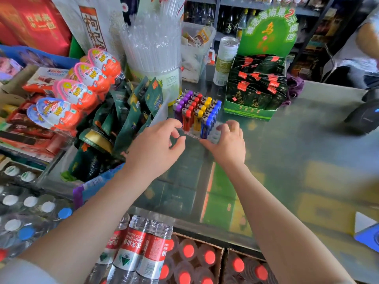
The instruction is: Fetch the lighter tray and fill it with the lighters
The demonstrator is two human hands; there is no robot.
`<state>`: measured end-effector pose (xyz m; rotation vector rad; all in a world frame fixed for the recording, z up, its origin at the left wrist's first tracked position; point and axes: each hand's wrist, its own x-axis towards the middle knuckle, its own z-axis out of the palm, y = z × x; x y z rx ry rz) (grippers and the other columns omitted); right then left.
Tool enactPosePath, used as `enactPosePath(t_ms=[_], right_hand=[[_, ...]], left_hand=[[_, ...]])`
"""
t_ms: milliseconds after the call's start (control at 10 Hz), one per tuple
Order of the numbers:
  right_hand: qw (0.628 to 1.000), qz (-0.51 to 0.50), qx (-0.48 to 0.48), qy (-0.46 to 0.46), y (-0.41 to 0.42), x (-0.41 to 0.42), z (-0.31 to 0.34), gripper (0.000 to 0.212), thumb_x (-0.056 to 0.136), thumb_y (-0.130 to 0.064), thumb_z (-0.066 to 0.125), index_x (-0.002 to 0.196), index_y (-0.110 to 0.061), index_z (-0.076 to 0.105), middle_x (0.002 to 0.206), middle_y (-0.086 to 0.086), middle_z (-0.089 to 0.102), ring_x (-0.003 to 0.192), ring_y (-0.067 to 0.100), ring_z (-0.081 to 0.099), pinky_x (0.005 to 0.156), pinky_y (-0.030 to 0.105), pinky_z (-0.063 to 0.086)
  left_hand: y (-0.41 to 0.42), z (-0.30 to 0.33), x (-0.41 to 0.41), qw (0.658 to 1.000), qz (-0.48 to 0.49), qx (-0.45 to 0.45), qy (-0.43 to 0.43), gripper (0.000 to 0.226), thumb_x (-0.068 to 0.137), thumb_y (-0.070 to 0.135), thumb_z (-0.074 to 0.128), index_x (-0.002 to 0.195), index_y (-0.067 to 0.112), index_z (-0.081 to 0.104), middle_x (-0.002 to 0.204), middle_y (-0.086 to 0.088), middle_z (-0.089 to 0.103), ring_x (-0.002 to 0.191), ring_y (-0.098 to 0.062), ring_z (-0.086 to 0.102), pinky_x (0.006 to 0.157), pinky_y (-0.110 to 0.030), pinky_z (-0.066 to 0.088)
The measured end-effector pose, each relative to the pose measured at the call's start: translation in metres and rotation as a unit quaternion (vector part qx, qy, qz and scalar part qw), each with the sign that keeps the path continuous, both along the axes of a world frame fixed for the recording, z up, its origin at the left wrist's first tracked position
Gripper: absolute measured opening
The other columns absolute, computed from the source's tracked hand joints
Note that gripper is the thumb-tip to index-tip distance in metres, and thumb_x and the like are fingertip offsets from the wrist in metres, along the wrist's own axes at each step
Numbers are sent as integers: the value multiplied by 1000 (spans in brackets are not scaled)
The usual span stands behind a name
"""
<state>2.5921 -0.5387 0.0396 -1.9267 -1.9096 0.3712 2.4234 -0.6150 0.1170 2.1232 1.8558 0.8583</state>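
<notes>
A clear plastic lighter tray [213, 134] stands on the glass counter, holding several upright lighters [196, 111] in purple, red, yellow and blue rows. Its near right slots are bare. My right hand [229, 142] grips the tray's near right corner, fingers curled over the rim and thumb under its front edge. My left hand [158, 146] hovers at the tray's near left corner with fingers loosely curled; whether it touches the tray is unclear.
Green snack packets [123, 119] and chocolate eggs [82, 93] crowd the left. A straw tub [153, 64] stands behind the tray, a green tea box [254, 93] to its right. Water bottles [141, 249] sit below the counter's near edge. A person [361, 48] stands at the far right.
</notes>
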Motion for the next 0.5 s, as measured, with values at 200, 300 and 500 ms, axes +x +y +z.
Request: enactPosePath(t_ms=[200, 300, 500], right_hand=[[1000, -5, -6, -4, 34, -14, 2, 58, 76, -50, 63, 118, -12, 50, 125, 11, 42, 110, 31, 48, 79, 42, 49], [999, -7, -20, -30, 46, -20, 6, 57, 79, -51, 60, 120, -14, 47, 127, 12, 42, 111, 33, 48, 74, 40, 48], [996, -6, -64, -54, 55, -25, 17, 55, 83, -47, 56, 124, -13, 38, 128, 14, 45, 109, 38, 52, 68, 37, 39]], left_hand=[[13, 15, 2, 1000, -9, 21, -2, 31, 80, 32, 51, 105, 16, 60, 79, 11, 62, 60, -11, 54, 58, -36, 51], [17, 19, 1, 1000, -1, 29, -8, 32, 79, 33, 49, 104, 16, 60, 77, 12, 62, 60, -11, 55, 58, -36, 52], [17, 20, -5, 999, 4, 29, -13, 34, 79, 34, 49, 106, 17, 58, 81, 10, 65, 63, -14, 56, 60, -39, 52]])
